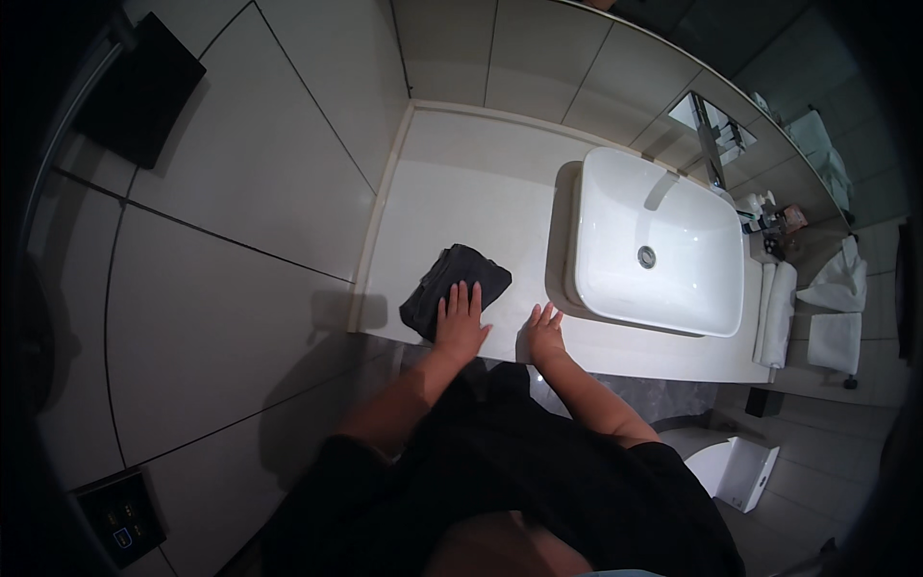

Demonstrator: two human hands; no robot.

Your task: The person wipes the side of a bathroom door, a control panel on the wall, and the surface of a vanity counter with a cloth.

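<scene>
A folded dark grey cloth [461,270] lies at the left front of the white countertop [476,166]. My left hand [461,324] rests on it with the palm down and the fingers spread a little, covering its lower right part. Whether the cloth is a garment or a towel I cannot tell. To the right, my right hand [546,333] is over the counter's front edge, its fingers apart and holding nothing. A white vessel sink [663,296] stands just beyond that hand, with a round metal drain in its bottom.
A wall-mounted faucet [710,148] reaches over the sink. Right of the basin are toiletry bottles [757,216] and rolled white towels [779,317]. More white towels [835,342] hang on the right wall. A toilet [710,461] is low at right. Tiled wall [216,317] bounds the left.
</scene>
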